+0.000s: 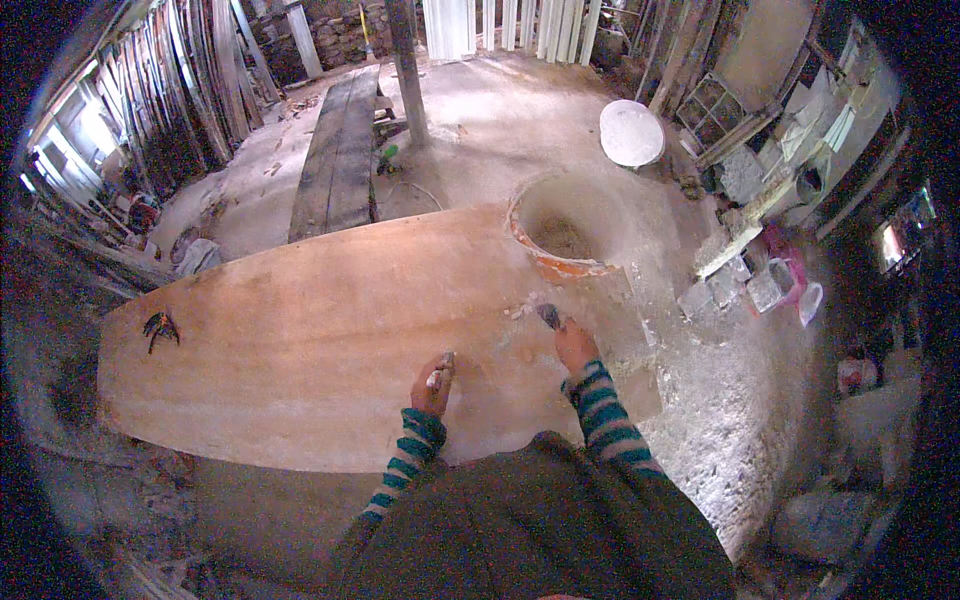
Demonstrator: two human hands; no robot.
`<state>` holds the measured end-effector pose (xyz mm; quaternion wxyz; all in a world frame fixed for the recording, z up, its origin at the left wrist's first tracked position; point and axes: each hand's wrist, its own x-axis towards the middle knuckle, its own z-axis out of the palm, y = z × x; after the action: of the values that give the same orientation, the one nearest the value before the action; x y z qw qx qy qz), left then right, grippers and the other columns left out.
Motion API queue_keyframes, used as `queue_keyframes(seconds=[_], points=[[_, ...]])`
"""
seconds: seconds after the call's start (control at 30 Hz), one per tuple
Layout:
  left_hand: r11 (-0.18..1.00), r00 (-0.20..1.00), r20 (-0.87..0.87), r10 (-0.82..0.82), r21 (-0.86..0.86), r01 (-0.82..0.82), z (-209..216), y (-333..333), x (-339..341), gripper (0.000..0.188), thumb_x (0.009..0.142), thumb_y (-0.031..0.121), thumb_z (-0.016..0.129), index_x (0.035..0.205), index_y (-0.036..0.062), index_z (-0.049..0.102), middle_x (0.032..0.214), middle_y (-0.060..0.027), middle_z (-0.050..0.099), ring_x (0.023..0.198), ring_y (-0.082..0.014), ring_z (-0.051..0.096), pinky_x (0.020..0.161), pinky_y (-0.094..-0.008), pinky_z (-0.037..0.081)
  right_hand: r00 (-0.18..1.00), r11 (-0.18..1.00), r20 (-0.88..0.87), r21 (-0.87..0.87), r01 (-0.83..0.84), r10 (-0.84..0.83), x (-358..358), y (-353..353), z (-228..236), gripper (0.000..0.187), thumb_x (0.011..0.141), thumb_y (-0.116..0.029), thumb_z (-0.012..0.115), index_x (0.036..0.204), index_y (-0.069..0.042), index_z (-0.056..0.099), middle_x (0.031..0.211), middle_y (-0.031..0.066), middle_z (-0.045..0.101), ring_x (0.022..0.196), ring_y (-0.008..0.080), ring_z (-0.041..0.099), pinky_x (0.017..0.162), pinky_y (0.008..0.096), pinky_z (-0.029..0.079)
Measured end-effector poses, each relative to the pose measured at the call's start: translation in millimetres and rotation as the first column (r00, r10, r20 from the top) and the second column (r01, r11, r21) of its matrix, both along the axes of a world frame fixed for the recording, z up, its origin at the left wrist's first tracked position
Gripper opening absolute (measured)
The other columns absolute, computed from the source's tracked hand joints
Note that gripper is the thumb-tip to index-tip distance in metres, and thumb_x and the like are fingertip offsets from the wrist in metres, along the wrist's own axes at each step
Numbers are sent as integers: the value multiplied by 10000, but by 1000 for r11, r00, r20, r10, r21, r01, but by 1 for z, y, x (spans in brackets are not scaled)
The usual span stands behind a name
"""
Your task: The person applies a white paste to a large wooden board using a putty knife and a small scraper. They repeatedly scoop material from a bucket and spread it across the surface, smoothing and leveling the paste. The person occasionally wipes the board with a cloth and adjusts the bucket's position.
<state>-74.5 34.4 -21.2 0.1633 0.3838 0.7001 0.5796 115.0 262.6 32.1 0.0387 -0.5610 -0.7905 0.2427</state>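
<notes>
A wide, pale wooden board lies in front of me, dusted with white toward its right part. Over its middle, my left hand is closed on a small whitish object whose kind does not show. My right hand grips a small tool with a dark, rounded end; whether it is a brush or a scraper I cannot make out. That dark end is at the board's surface, beside a patch of white crumbs. Black and orange pliers or a clamp rest near the board's left end.
Just beyond the board's right part stands a round tub with an orange, crusted rim. A dark plank bench and a post are farther off. To the right lie a round white disc, rubble and pale blocks.
</notes>
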Motion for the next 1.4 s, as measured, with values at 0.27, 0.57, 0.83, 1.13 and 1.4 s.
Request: queue_keyframes(seconds=[0.27, 0.57, 0.83, 1.13, 1.4], points=[[997, 990, 132, 37, -68, -28, 3, 0, 4, 158, 846, 133, 552, 981, 52, 572, 1079, -117, 588, 965, -197, 572, 829, -300, 452, 985, 999, -168, -19, 32, -35, -8, 7, -8, 285, 823, -228, 471, 1006, -21, 537, 857, 214, 610, 830, 389, 585, 728, 454, 467], [997, 985, 159, 67, -48, -60, 10, -1, 6, 131, 839, 136, 547, 941, 59, 574, 1109, -136, 573, 1018, -240, 551, 849, -318, 439, 997, 994, -72, -96, -49, 42, 41, -60, 9, 294, 841, -264, 459, 1087, -115, 521, 812, 222, 602, 731, 410, 576, 639, 487, 454], [997, 980, 199, 1, -71, 14, 10, -1, -1, 137, 851, 151, 538, 961, 73, 564, 1069, -130, 581, 984, -233, 563, 837, -330, 445, 986, 993, -127, -37, -114, 109, -17, -24, 0, 276, 831, -275, 468, 1042, -106, 520, 838, 215, 605, 742, 416, 571, 638, 498, 450], [998, 993, 109, 49, 39, -54, 6, -1, 5, 184, 830, 141, 562, 995, 59, 556, 1069, -117, 582, 942, -228, 571, 816, -316, 452, 941, 982, -279, 43, -186, 190, 30, -71, 1, 307, 842, -299, 464, 1058, -93, 533, 893, 193, 610, 844, 397, 572, 743, 469, 455], [1000, 986, 168, -6, 19, 3, 1, -5, 3, 204, 798, 66, 561, 1002, 68, 559, 1138, -137, 552, 1058, -230, 527, 882, -327, 418, 967, 976, -162, -61, -209, 197, -31, -39, 1, 355, 843, -271, 461, 1137, -79, 515, 960, 190, 599, 868, 388, 568, 756, 456, 454]])
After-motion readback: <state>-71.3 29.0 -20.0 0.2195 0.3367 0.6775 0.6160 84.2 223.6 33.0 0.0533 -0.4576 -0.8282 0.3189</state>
